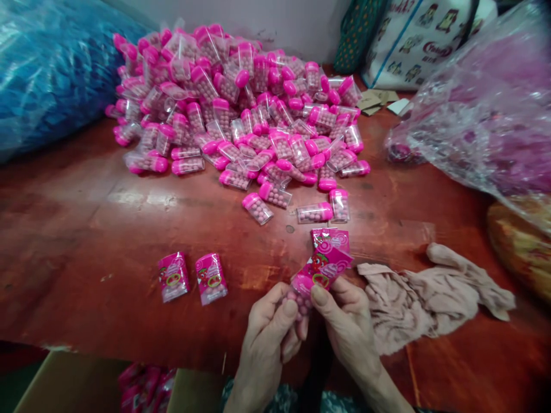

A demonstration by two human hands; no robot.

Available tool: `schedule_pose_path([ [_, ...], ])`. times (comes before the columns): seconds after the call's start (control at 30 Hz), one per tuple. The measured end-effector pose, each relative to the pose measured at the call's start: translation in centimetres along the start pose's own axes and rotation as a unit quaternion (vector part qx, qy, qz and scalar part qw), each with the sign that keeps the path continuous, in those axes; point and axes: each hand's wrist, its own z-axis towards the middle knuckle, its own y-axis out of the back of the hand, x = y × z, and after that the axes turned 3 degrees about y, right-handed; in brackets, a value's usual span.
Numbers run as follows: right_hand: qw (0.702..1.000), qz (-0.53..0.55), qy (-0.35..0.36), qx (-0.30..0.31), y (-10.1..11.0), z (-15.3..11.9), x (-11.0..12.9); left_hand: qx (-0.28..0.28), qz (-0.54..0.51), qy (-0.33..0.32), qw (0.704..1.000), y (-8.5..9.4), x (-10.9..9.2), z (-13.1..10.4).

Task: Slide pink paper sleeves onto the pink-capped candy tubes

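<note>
Ball-filled container [303, 305] in left hand [267, 328]

Below the near edge of the table [107, 223], the person is wearing patterned clothing [286, 400], its dark teal ground showing small pale shapes, too blurred to read. Nearer the table, a black area is dividing the pattern. The left hand [267, 335] and right hand [349, 327] are showing bare fingers, short thumbnails and uncovered wrists.
</note>
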Motion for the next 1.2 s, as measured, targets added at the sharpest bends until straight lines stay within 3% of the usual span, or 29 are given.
schedule_pose_path([
  [0.1,1.0,-0.021,0.004,0.008,0.0,0.0,0.1,0.029,-0.064,0.031,0.997,-0.1,-0.4,0.1],
  [0.3,0.999,-0.039,0.006,0.012,0.1,0.1,0.1,0.074,-0.091,0.052,0.992,0.3,-0.8,0.6],
  [0.47,0.998,-0.007,-0.025,0.05,0.4,0.0,0.0,0.068,-0.084,0.059,0.992,0.2,-0.5,0.1],
  [0.53,0.995,0.034,-0.049,0.08,0.6,0.0,0.0,0.026,-0.018,0.017,0.999,-0.1,-0.4,-0.4],
  [0.6,0.994,0.052,-0.043,0.084,0.7,0.0,-0.1,-0.052,0.099,-0.092,0.989,-0.3,-0.3,-0.6],
  [0.7,0.998,0.046,0.004,0.05,0.7,0.0,0.0,-0.123,0.257,-0.286,0.915,-0.4,0.0,-0.5],
  [0.8,0.997,0.07,0.007,0.045,0.6,0.0,0.1,-0.163,0.301,-0.395,0.853,-0.4,0.4,0.0],
  [0.9,0.994,0.095,-0.024,0.05,0.4,-0.1,0.2,-0.215,0.313,-0.42,0.824,-0.3,0.8,0.4],
  [1.0,0.995,0.085,-0.042,0.036,0.2,-0.1,0.5,-0.216,0.327,-0.411,0.823,-0.1,0.7,0.5],
  [1.2,0.991,0.11,-0.077,0.025,0.3,-0.4,1.0,-0.109,0.323,-0.369,0.864,0.6,-0.4,0.2],
])
